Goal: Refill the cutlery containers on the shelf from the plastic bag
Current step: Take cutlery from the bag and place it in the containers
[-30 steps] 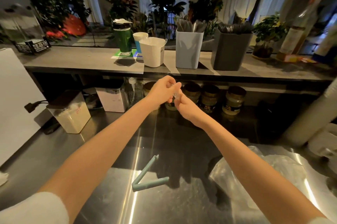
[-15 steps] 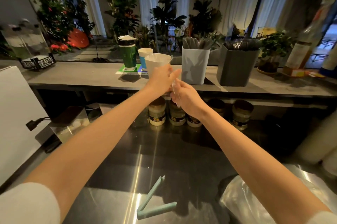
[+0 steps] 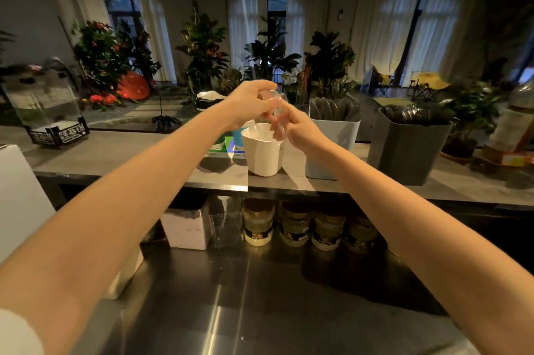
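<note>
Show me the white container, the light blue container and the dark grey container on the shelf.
white container [image 3: 264, 158], head view, on its front wall.
light blue container [image 3: 344, 132], head view, upper front wall.
dark grey container [image 3: 404, 152], head view, front wall.

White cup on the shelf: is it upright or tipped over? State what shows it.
Upright. The white cup stands on its base on the shelf, with its open rim facing up.

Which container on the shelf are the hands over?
The white container, leftmost of the three: the left hand and right hand hold clear cutlery just above its mouth. The pale blue container and dark grey container stand further right.
</note>
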{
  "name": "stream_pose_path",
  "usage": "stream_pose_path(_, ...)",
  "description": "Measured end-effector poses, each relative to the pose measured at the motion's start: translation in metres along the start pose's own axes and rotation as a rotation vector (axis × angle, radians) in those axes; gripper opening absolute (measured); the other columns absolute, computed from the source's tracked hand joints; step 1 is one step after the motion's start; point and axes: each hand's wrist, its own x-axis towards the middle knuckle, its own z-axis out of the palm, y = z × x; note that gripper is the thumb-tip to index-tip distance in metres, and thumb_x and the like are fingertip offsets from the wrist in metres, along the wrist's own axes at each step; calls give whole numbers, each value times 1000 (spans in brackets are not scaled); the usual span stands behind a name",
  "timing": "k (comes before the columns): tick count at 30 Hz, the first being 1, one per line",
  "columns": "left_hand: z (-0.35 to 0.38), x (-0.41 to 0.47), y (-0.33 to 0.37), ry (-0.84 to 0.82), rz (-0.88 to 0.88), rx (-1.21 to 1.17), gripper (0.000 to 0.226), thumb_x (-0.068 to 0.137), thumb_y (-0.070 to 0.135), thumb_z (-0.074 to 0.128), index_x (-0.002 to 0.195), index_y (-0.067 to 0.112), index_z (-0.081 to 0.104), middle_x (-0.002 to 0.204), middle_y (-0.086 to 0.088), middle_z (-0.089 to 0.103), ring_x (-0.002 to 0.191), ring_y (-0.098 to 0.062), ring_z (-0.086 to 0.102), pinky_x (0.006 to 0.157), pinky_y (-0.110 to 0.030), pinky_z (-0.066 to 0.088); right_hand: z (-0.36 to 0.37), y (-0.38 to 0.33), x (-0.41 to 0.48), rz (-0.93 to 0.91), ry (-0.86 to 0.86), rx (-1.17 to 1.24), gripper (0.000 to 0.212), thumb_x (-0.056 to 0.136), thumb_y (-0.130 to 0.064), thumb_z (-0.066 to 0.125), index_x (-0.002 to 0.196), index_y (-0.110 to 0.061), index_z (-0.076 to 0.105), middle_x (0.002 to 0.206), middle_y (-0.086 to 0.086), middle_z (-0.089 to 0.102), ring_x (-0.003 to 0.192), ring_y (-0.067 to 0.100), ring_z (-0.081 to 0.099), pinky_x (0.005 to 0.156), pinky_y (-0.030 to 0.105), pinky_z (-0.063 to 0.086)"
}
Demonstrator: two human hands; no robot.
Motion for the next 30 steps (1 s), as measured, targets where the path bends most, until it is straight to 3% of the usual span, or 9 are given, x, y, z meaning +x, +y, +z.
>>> stream_pose_path(3,-7,24,-12,88,51,109,46,91,19,61,135,17,48,130,-7,54,87,-18,66,87,-35,55,3,3,26,-15,4,44,39,97,7,29,132,-3,42,97,6,56,87,11,53,73,8,46)
stream_pose_path(7,-9,46,-32,106,54,180,46,91,21,61,135,18,48,132,-7,53,96,-21,65,89,-35,54,11,21,60,17,17,-32,37,101,-10,33,138,-6,39,134,12,51,124,22,48,105,32,37)
stream_pose_path(11,1,61,-62,102,14,185,42,93,18,58,134,18,48,124,-6,57,83,-16,66,68,-18,53,19,48,76,92,15,-190,35,101,-14,38,134,-11,47,130,10,56,121,23,50,101,32,37)
stream_pose_path(16,14,73,-89,99,-52,260,39,93,19,59,131,18,52,122,-8,60,98,-22,63,83,-32,53,23,69,86,55,-31,-652,32,100,-14,40,129,-8,51,124,14,57,118,29,50,93,32,36)
stream_pose_path(19,17,77,-95,94,-70,356,40,92,26,60,130,15,55,126,-9,59,108,-25,59,92,-36,50,24,68,90,67,-113,-1012,38,102,-22,33,138,-13,44,142,14,44,140,31,23,114,41,12)
stream_pose_path(21,17,78,-97,83,-70,443,39,90,30,61,126,15,58,125,-8,60,114,-25,55,95,-37,47,19,66,92,112,-208,-1150,39,103,-24,29,141,-25,41,151,4,33,146,29,1,116,47,-7)
stream_pose_path(23,17,78,-98,56,-74,562,38,91,35,59,125,18,59,125,-8,59,120,-27,48,98,-40,44,13,62,93,172,-282,-1234,41,103,-34,27,140,-28,42,156,1,25,145,30,-8,115,49,-12)
stream_pose_path(27,18,75,-97,-45,-132,839,40,98,32,45,138,27,44,132,-11,48,127,-32,29,98,-41,31,7,48,92,196,-280,-1197,62,96,-53,31,120,-4,61,149,7,36,145,29,-2,115,46,-7)
stream_pose_path(30,16,72,-98,-171,-145,918,53,95,53,39,141,27,35,137,-11,42,128,-35,25,96,-46,29,4,45,87,148,-259,-1219,58,97,-51,32,126,-5,53,147,8,37,144,31,2,115,46,-1)
